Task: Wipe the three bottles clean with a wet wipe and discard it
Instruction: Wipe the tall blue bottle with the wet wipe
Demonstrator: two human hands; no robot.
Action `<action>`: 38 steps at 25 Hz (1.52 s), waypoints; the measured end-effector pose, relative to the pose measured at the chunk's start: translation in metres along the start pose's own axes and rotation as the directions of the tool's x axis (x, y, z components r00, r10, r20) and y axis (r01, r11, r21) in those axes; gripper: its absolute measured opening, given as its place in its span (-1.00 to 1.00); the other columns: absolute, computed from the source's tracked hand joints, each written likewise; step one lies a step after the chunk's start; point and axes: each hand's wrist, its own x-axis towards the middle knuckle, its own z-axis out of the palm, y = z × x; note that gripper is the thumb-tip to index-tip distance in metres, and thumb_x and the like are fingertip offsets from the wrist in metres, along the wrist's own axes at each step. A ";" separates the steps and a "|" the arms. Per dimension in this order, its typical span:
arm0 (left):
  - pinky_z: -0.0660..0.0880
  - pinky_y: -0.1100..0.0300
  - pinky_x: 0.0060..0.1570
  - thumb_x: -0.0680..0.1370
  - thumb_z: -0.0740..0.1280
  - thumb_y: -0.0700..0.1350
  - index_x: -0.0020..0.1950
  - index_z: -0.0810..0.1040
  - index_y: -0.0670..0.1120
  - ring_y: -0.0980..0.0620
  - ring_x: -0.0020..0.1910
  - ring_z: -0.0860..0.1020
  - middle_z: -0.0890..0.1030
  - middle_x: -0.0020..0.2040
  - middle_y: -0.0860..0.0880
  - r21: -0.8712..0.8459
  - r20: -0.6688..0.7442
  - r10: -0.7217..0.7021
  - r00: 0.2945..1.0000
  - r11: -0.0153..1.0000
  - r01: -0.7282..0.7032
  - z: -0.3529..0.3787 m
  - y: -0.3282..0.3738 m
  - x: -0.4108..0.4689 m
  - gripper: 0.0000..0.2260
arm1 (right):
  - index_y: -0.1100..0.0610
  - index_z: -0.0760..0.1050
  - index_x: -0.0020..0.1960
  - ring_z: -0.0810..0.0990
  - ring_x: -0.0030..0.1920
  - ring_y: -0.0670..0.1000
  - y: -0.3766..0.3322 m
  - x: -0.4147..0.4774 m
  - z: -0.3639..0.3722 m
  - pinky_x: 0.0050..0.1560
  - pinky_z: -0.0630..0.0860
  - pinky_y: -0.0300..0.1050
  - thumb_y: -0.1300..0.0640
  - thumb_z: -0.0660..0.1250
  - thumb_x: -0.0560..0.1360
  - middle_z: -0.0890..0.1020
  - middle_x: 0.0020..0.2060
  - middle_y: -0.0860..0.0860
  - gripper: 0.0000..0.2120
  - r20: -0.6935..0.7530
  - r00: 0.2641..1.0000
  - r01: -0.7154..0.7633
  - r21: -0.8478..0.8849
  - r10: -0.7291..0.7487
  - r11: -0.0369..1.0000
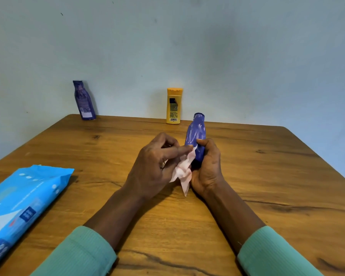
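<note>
My right hand (207, 168) grips the lower part of a dark blue bottle (196, 134), held upright above the middle of the table. My left hand (153, 166) pinches a crumpled white wet wipe (183, 170) and presses it against the bottle's left side. The wipe hangs down between both hands. A second dark blue bottle (83, 100) stands at the table's far left edge by the wall. At the far edge, behind the held bottle, a yellow bottle (174, 106) stands upright.
A light blue pack of wet wipes (22, 208) lies on the wooden table (267, 176) at the near left. A pale wall rises right behind the table's far edge. Both forearms wear green sleeves.
</note>
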 end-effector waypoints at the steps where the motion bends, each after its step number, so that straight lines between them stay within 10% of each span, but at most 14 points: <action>1: 0.46 0.38 -0.07 0.58 0.45 -0.25 0.33 0.68 -0.03 0.12 0.03 0.55 0.57 0.05 0.00 -0.015 -0.018 -0.017 1.000 1.000 0.016 0.002 0.002 0.000 -0.67 | 0.22 0.53 0.15 0.59 -0.25 0.06 -0.001 -0.001 0.001 -0.14 0.55 -0.04 0.01 0.22 0.58 0.58 -0.30 0.12 -0.69 0.014 1.000 -0.005 -0.002 0.005 1.000; 6: 0.61 0.26 -0.02 0.58 0.47 -0.25 0.18 0.73 -0.13 0.12 0.07 0.66 0.68 0.08 -0.03 -0.122 -0.235 -0.122 0.964 0.988 0.095 0.001 0.013 0.003 -0.81 | 0.19 0.59 -0.03 0.61 -0.18 0.08 0.007 -0.003 0.005 0.04 0.50 0.04 -0.03 0.16 0.62 0.63 -0.25 0.12 -0.66 0.054 0.998 0.044 -0.074 -0.040 0.996; 10: 0.50 0.28 0.11 0.60 0.43 -0.05 0.38 0.64 0.03 0.11 0.20 0.52 0.56 0.21 0.04 -0.011 0.075 -0.049 0.996 0.999 0.050 -0.001 0.017 -0.004 -0.66 | 0.23 0.54 -0.02 0.59 -0.22 0.11 -0.004 -0.004 -0.001 -0.12 0.52 -0.03 -0.07 0.19 0.55 0.56 -0.26 0.14 -0.64 0.053 0.995 -0.082 -0.010 0.083 0.997; 15: 0.38 0.43 -0.09 0.60 0.41 -0.19 0.44 0.58 0.00 0.14 -0.01 0.49 0.53 0.05 -0.01 0.112 0.063 0.022 0.998 0.993 -0.029 -0.005 0.005 0.005 -0.61 | 0.20 0.59 -0.04 0.59 -0.19 0.08 0.000 0.002 0.000 0.02 0.54 0.02 -0.07 0.16 0.62 0.59 -0.25 0.14 -0.62 -0.004 1.000 -0.026 0.007 0.026 1.000; 25: 0.61 0.27 0.18 0.60 0.47 -0.18 0.31 0.68 -0.07 0.23 0.23 0.64 0.70 0.25 0.04 -0.116 -0.080 -0.219 0.973 0.971 0.209 0.004 0.022 -0.006 -0.72 | 0.24 0.54 0.13 0.66 -0.16 0.06 0.005 0.008 -0.005 -0.09 0.61 0.02 -0.06 0.21 0.62 0.66 -0.22 0.12 -0.63 -0.062 0.995 0.067 -0.132 -0.075 0.989; 31: 0.68 0.20 -0.03 0.63 0.43 -0.15 0.22 0.73 0.03 0.18 -0.01 0.73 0.77 0.03 0.11 -0.326 -0.113 -0.443 0.889 0.862 0.388 0.008 0.037 -0.006 -0.80 | 0.07 0.50 0.25 0.66 -0.04 0.10 0.015 0.015 -0.010 0.02 0.63 0.21 -0.08 0.29 0.50 0.66 -0.01 0.12 -0.62 -0.090 0.947 0.243 -0.433 -0.310 0.868; 35: 0.56 0.40 0.20 0.58 0.48 -0.19 0.28 0.69 -0.03 0.31 0.24 0.62 0.70 0.25 0.07 -0.180 -0.165 -0.421 0.892 0.902 0.392 0.022 0.052 -0.015 -0.72 | 0.05 0.45 0.33 0.63 -0.09 0.13 0.012 0.016 -0.010 -0.14 0.61 0.08 -0.13 0.38 0.30 0.61 0.01 0.18 -0.37 -0.166 0.964 0.166 -0.235 -0.208 0.958; 38: 0.67 0.11 0.14 0.51 0.55 -0.23 0.10 0.77 -0.03 0.18 0.10 0.71 0.77 0.08 0.04 -0.436 -0.162 -0.597 0.786 0.758 0.485 0.019 0.037 -0.007 -0.80 | 0.06 0.45 0.27 0.64 -0.08 0.14 0.011 0.014 -0.008 -0.13 0.58 0.07 -0.04 0.32 0.44 0.62 0.05 0.20 -0.58 -0.095 0.968 0.185 -0.356 -0.233 0.916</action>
